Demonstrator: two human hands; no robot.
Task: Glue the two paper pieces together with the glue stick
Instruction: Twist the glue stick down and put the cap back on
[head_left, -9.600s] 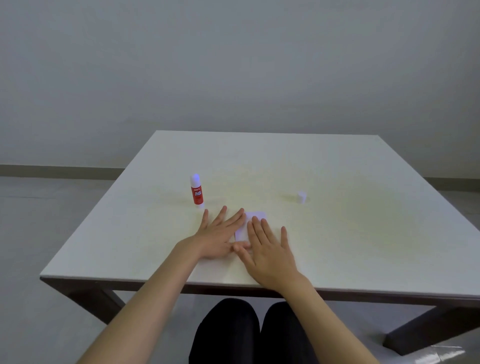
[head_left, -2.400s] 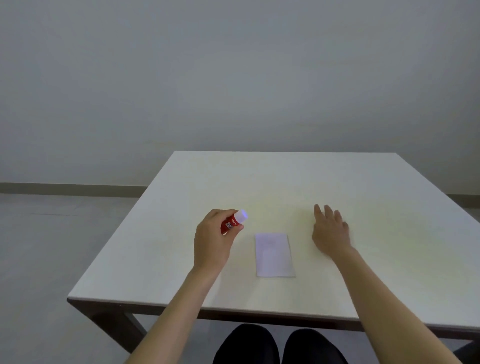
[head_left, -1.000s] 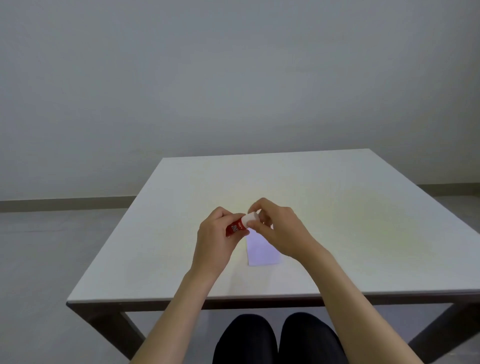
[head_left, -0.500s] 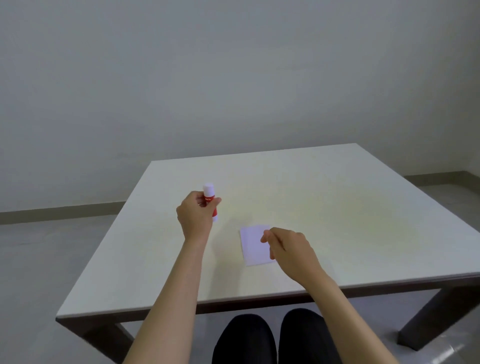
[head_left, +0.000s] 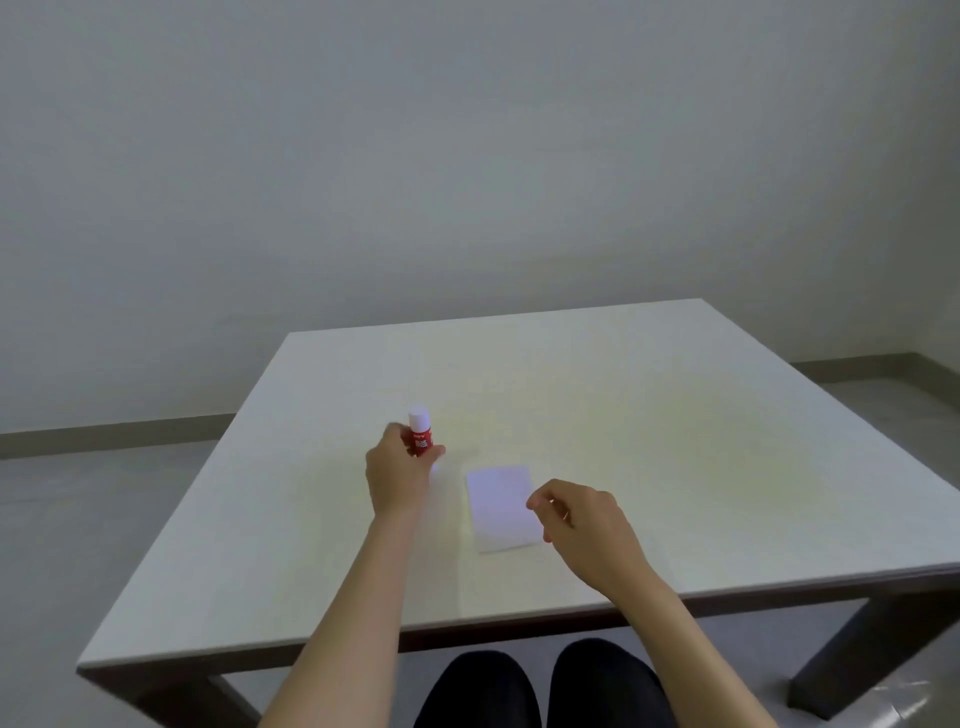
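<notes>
A red glue stick (head_left: 420, 439) with a white cap stands upright on the white table (head_left: 649, 415), left of centre. My left hand (head_left: 397, 475) wraps its lower part from the near side. A white rectangle of paper (head_left: 501, 506) lies flat just to the right; I cannot tell its two pieces apart. My right hand (head_left: 587, 530) hovers at the paper's right edge, fingers loosely curled, holding nothing I can see.
The table's near edge (head_left: 467, 623) runs just beyond my dark-clothed knees (head_left: 540, 691). A plain wall stands behind the table, with grey floor on both sides.
The cap went on the glue stick between both hands. My left hand then carried it left and stood it upright on the table. My right hand dropped beside the paper.
</notes>
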